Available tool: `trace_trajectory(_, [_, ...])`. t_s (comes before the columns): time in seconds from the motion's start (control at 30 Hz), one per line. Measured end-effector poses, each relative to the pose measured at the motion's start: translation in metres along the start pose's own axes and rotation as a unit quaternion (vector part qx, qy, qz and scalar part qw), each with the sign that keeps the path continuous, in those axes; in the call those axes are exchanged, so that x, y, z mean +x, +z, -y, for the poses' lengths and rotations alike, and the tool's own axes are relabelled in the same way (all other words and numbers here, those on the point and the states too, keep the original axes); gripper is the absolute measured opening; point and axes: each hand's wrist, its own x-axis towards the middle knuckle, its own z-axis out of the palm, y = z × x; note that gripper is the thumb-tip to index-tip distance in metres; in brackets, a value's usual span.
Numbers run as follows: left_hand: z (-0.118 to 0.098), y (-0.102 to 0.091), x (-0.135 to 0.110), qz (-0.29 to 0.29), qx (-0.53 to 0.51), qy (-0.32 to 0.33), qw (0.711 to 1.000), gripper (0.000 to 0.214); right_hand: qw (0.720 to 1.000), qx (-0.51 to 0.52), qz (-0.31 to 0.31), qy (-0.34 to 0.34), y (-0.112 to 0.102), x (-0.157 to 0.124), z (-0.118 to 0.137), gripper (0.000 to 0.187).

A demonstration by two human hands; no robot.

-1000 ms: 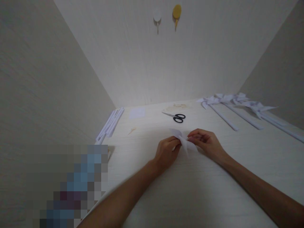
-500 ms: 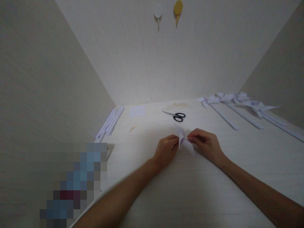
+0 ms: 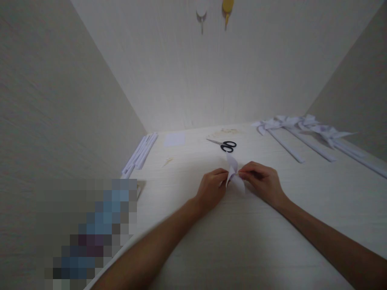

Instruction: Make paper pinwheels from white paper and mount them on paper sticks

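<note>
A small folded white paper piece [image 3: 234, 174] stands on edge at the middle of the pale table [image 3: 260, 233]. My left hand [image 3: 211, 188] pinches its left side with curled fingers. My right hand [image 3: 262, 181] pinches its right side, fingers closed on the paper. One flap points up and another hangs down toward me between the two hands.
Black-handled scissors [image 3: 224, 144] lie just beyond the hands. White paper sticks [image 3: 140, 154] lie along the left wall, with a small paper square [image 3: 174, 139] beside them. Several finished white paper pinwheels [image 3: 305, 133] lie at the right. Two hooks [image 3: 214, 14] hang on the back wall.
The paper piece has been turned from lying flatter to standing more upright between my fingers. Both hands have shifted slightly farther from me.
</note>
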Motion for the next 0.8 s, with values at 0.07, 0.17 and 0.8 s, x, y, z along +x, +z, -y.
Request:
trace_trajectory(0.07, [-0.0004,-0.0001,0.0000,0.000,0.002,0.001,1.000,0.022,1.000,0.002,-0.002,0.005,0.0000,-0.0004,-0.0003,0.005])
trace_trajectory(0.17, [-0.0007,0.0000,0.0002,0.001,0.005,-0.003,1.000,0.022,1.000,0.001,-0.004,0.012,-0.0001,-0.0004,-0.0002,0.006])
trace_trajectory(0.8, [-0.0023,-0.0017,0.0009,0.024,0.010,0.004,1.000,0.023,1.000,-0.012,0.011,0.025,-0.0010,0.0002,0.0013,0.005])
